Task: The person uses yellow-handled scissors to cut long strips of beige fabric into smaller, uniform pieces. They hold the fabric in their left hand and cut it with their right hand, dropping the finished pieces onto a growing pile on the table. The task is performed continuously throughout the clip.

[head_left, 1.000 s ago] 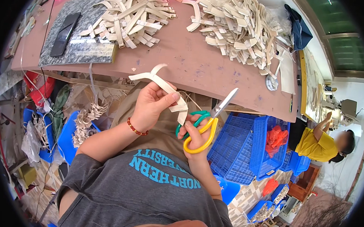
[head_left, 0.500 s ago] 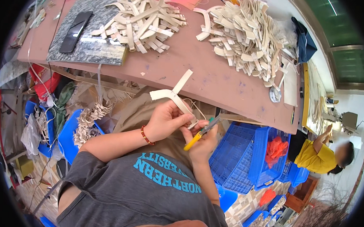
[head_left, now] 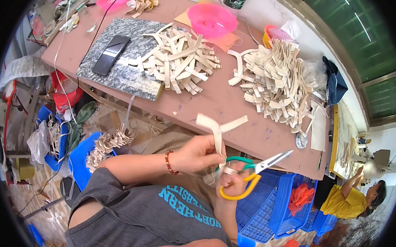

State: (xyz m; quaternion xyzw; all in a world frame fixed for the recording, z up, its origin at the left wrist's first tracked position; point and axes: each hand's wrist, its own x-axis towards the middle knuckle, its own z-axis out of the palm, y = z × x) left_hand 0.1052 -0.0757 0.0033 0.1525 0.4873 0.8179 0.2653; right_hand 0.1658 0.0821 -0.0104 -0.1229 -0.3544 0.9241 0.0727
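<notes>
My left hand (head_left: 201, 154) pinches a cream Y-shaped strap (head_left: 218, 129) in front of the table edge, its two free arms pointing up and out. Close beside it, my right hand (head_left: 231, 183) is closed on a pair of scissors (head_left: 270, 162) with one green and one yellow handle loop. The blades point up and to the right, away from the strap, slightly parted. My right fingers are blurred and lie close to the strap's lower end. Whether they also touch it, I cannot tell. A thin pale cord or strip hangs below the hands.
On the brown table (head_left: 133, 87), a stone slab (head_left: 98, 39) bears a phone (head_left: 111, 55) and a strap pile (head_left: 180, 63). Another strap heap (head_left: 275, 85) and a pink bowl (head_left: 211, 19) are there too. Blue crates (head_left: 286, 215) stand below right; a person in yellow (head_left: 345, 201) is beyond.
The scissors have swung round in my right hand, their blades now to the right. Both hands appear farther right and lower, with the strap turned. The view takes in more of the table's far side.
</notes>
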